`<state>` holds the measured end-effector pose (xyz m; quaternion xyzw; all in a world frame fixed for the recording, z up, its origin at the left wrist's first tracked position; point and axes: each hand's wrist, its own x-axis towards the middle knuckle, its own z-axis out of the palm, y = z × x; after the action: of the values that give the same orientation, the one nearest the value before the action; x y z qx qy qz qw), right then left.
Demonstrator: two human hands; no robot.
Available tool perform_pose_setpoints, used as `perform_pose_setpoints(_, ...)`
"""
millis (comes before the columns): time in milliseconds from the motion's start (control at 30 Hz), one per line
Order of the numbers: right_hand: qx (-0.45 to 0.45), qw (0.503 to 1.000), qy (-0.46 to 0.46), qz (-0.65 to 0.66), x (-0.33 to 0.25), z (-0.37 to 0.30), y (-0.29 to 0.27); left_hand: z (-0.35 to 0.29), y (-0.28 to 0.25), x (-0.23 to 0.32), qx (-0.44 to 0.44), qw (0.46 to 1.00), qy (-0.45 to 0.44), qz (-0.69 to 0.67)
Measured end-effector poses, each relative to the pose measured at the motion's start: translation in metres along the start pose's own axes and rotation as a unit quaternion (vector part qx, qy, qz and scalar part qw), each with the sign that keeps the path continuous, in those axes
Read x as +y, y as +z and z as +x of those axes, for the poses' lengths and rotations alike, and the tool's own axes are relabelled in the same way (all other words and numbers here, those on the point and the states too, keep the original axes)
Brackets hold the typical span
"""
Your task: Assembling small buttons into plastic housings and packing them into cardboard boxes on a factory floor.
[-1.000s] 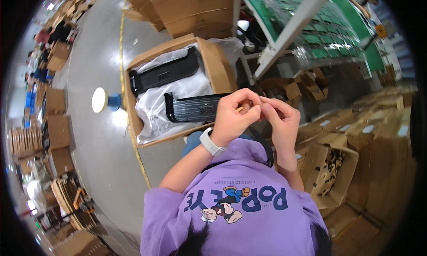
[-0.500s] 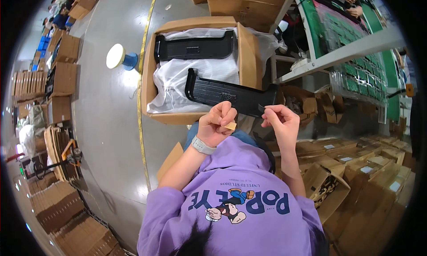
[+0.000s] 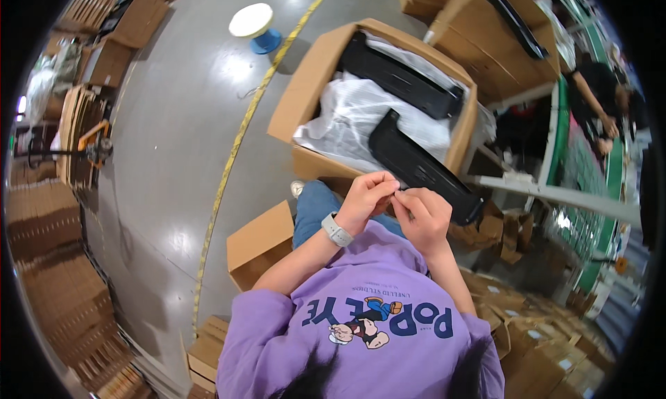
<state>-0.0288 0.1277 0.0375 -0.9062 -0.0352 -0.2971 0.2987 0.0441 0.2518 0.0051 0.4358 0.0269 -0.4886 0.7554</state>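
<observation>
Close together in front of my chest, my left hand (image 3: 371, 199) and my right hand (image 3: 424, 217) meet at the fingertips. Each is closed in a pinch. Whatever lies between the fingers is too small or hidden to name. Just beyond them a long black plastic panel (image 3: 420, 165) with raised ends lies slanted, its near right end reaching past the carton's edge. A similar black panel (image 3: 402, 76) rests at the far side inside the open carton (image 3: 312, 83). White foam wrapping (image 3: 347, 111) lines the carton around the panels.
A round stool (image 3: 253, 24) with a white top and blue base stands at far left, beside a yellow floor line (image 3: 239, 139). Another carton (image 3: 499, 45) bears a black panel. A metal-framed workbench (image 3: 562, 198) is on the right, where another person (image 3: 596, 101) sits. Cardboard is stacked around.
My hands have come together at the fingertips. The small yellowish piece that showed in my left hand is out of sight. The view has turned, so the carton appears tilted and further right.
</observation>
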Motion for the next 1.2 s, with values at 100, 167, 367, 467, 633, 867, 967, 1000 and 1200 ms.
perform_pose_setpoints(100,-0.078,0.996,0.004,0.037,-0.027,0.025,0.063,-0.02,-0.067,0.025,0.038,0.998,0.038,-0.015)
perform_pose_setpoints(167,-0.129,0.977,0.103,0.134,-0.055,0.046,0.102,-0.04,-0.104,0.056,0.075,0.995,0.063,0.004)
perform_pose_setpoints(367,-0.29,0.825,0.371,0.313,-0.083,0.098,0.194,-0.081,-0.208,0.109,0.106,0.981,0.113,0.118)
perform_pose_setpoints(467,-0.418,0.747,0.379,0.352,-0.089,0.125,0.232,-0.094,-0.237,0.131,0.139,0.977,0.099,0.125)
perform_pose_setpoints(633,-0.442,0.697,0.388,0.41,-0.091,0.167,0.301,-0.084,-0.289,0.169,0.198,0.962,0.117,0.145)
perform_pose_setpoints(867,-0.42,0.672,0.382,0.475,-0.061,0.239,0.424,-0.028,-0.366,0.261,0.258,0.966,0.019,0.029)
perform_pose_setpoints(967,-0.426,0.712,0.336,0.447,-0.041,0.288,0.483,0.014,-0.409,0.301,0.334,0.942,0.008,0.02)
perform_pose_setpoints(1000,-0.417,0.712,0.34,0.451,-0.031,0.31,0.504,0.034,-0.425,0.318,0.331,0.943,0.003,0.028)
perform_pose_setpoints(1200,-0.323,0.795,0.379,0.345,0.033,0.431,0.571,0.152,-0.482,0.46,0.379,0.911,-0.092,0.137)
